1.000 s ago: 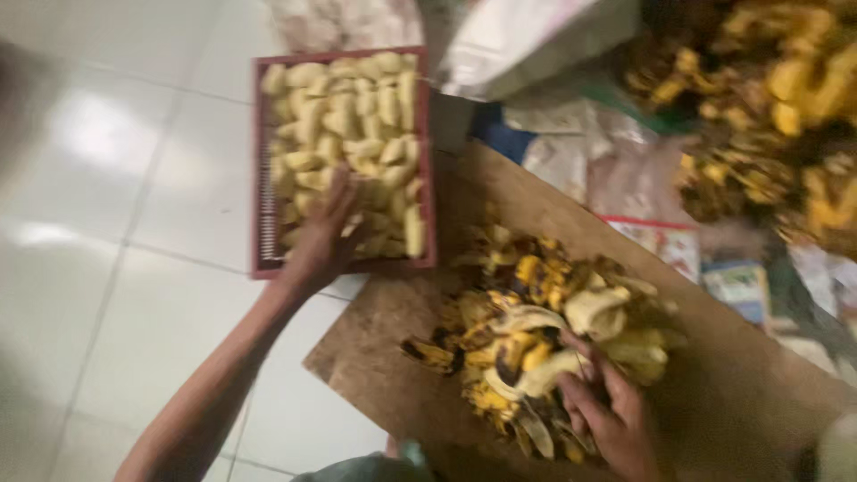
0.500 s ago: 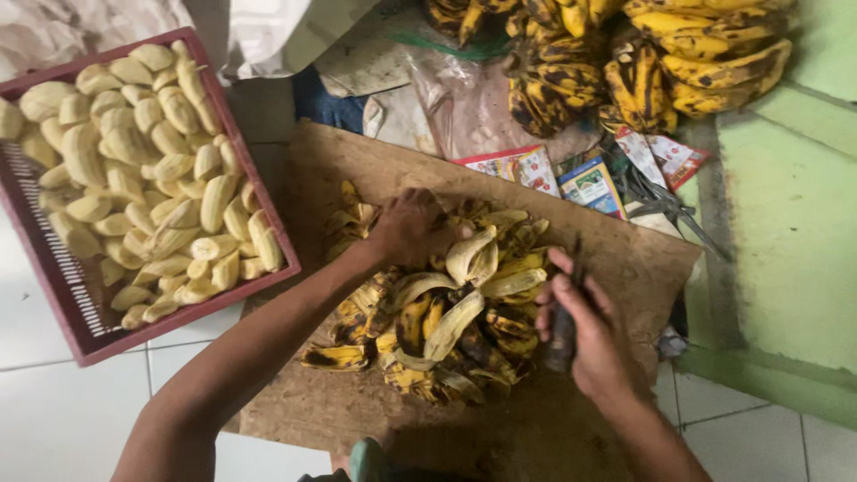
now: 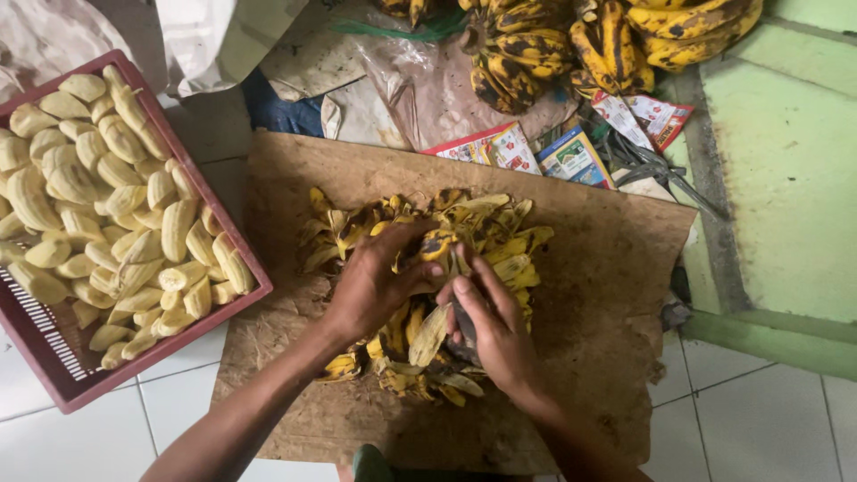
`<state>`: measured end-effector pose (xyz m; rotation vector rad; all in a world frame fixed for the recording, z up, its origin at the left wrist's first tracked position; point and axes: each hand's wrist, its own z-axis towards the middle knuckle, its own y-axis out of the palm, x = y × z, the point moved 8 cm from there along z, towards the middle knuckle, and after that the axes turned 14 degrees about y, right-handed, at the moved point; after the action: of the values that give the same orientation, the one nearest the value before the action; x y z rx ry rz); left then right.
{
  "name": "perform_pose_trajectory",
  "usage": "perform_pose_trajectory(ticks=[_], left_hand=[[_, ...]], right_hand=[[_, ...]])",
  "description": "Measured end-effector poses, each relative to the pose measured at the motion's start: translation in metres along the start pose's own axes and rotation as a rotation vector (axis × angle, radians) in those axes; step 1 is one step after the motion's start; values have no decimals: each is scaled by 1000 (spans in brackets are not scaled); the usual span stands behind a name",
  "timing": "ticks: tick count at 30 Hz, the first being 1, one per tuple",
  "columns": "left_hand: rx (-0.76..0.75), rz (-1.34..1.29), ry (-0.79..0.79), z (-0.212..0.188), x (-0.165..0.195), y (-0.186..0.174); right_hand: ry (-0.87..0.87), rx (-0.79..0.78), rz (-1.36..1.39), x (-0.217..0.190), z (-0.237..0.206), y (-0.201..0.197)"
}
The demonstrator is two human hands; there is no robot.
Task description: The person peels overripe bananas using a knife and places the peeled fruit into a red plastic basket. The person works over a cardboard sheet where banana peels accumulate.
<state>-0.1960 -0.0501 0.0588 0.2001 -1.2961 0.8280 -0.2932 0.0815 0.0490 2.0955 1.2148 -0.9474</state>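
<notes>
My left hand (image 3: 377, 287) grips an unpeeled yellow-and-black banana (image 3: 436, 245) over a heap of banana peels (image 3: 500, 234) on a brown board (image 3: 607, 295). My right hand (image 3: 494, 328) is right beside it, fingers closed around a dark knife (image 3: 463, 323) whose tip points up at the banana. The two hands touch over the middle of the heap. The knife's blade is mostly hidden by my fingers.
A red slotted crate (image 3: 54, 375) filled with peeled pale bananas (image 3: 116, 214) sits at the left on white tiles. Bunches of ripe spotted bananas (image 3: 571, 45) lie at the top. Coloured packets (image 3: 536, 150), plastic sheets and a white sack (image 3: 223, 36) lie behind the board. A green floor (image 3: 786, 178) is on the right.
My left hand came back from the crate to the peel heap and took hold of a banana. My right hand, with the knife, moved in beside it.
</notes>
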Motion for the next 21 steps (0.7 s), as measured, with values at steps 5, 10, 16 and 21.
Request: perform_pose_trajectory(ticks=[5,10,16,21], left_hand=[[46,267,98,0,20,-1],[45,418,147,-5,22,7],[49,168,61,-14,9,3],[107,-121,-109,-22,-24,-11]], right_hand=[[-13,72,-63,-5,3,2],[28,206,-94,-5,1,7],[191,-182,573,12,12,12],[375,-210,805,37,26,-19]])
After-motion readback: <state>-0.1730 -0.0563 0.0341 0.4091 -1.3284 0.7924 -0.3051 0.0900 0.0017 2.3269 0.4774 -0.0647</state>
